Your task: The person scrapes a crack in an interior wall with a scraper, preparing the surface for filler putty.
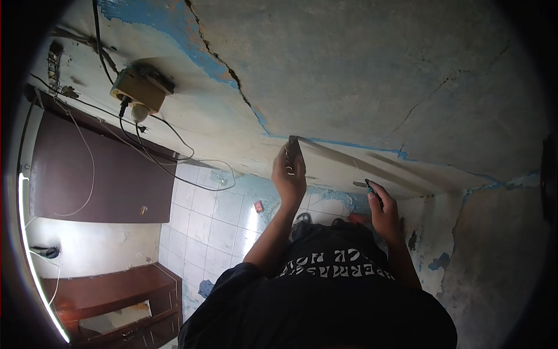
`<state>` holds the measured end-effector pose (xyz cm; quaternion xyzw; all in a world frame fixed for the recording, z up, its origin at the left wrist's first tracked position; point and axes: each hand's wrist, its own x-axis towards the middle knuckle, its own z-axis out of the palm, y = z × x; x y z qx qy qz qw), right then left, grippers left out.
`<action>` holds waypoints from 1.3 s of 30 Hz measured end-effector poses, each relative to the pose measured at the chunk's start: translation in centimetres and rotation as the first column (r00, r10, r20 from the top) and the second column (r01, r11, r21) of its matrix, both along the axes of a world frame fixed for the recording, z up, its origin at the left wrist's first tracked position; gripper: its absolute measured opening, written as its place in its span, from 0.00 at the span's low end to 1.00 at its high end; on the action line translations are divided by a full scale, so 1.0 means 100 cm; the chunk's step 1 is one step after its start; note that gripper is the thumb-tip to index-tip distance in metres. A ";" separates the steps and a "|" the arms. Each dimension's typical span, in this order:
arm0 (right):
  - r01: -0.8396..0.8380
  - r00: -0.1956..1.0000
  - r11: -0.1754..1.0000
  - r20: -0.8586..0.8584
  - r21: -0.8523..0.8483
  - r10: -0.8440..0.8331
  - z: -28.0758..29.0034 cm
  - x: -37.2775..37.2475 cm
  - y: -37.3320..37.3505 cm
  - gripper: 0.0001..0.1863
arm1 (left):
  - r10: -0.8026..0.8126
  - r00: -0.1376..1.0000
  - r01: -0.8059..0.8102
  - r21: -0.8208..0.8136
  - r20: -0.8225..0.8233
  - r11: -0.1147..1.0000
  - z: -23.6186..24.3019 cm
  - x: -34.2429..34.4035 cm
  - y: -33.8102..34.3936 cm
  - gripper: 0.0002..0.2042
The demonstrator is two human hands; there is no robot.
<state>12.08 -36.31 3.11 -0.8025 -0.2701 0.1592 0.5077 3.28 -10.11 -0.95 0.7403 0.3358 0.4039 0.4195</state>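
My left hand [289, 181] is raised to the wall [349, 75], its fingers closed on a dark flat piece [294, 149]. The top of that piece meets the wall at a strip of flaking blue paint [343, 144]; I cannot make out its kind. Lower and to the right, my right hand [385, 214] is closed round a slim tool [369, 188] with a teal and black handle. A thin shaft points up from it toward the wall, and a short grey bar sticks out to the left. The fingers partly hide the handle.
At upper left a yellowish socket box [138, 92] with plugs and loose black cables hangs on the wall. A long crack [224, 64] runs down the plaster. White floor tiles [200, 224], a small red packet [259, 206] and brown furniture [116, 291] lie below to the left.
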 end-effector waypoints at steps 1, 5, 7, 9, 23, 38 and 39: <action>-0.012 1.000 1.000 -0.001 -0.003 0.012 0.000 0.003 -0.002 0.21 | 0.008 1.000 -0.008 0.047 0.016 0.999 0.003 0.003 -0.002 0.20; -0.045 0.997 0.999 -0.057 -0.013 0.045 -0.004 0.017 -0.014 0.21 | -0.021 0.996 0.036 0.172 -0.092 0.984 0.007 0.014 -0.022 0.21; -0.053 0.996 0.998 -0.073 -0.033 0.051 -0.004 0.024 -0.020 0.21 | -0.014 0.999 0.022 0.161 -0.052 0.987 0.004 0.018 -0.031 0.21; -0.050 0.995 0.999 -0.082 -0.014 0.048 -0.001 0.028 -0.024 0.22 | 0.021 0.999 -0.016 0.137 -0.033 0.990 0.000 0.022 -0.037 0.22; -0.015 0.996 1.000 -0.093 -0.010 0.014 -0.008 0.061 -0.053 0.25 | -0.142 0.987 0.158 0.308 -0.073 0.938 0.022 0.061 -0.103 0.20; 0.038 0.992 0.999 -0.118 0.008 -0.037 -0.015 0.069 -0.074 0.24 | -0.093 0.996 0.091 0.292 -0.009 0.952 0.011 0.068 -0.115 0.18; 0.033 0.996 0.999 -0.087 -0.001 -0.033 -0.017 0.070 -0.076 0.24 | -0.078 0.997 0.083 0.244 -0.028 0.966 0.010 0.066 -0.115 0.18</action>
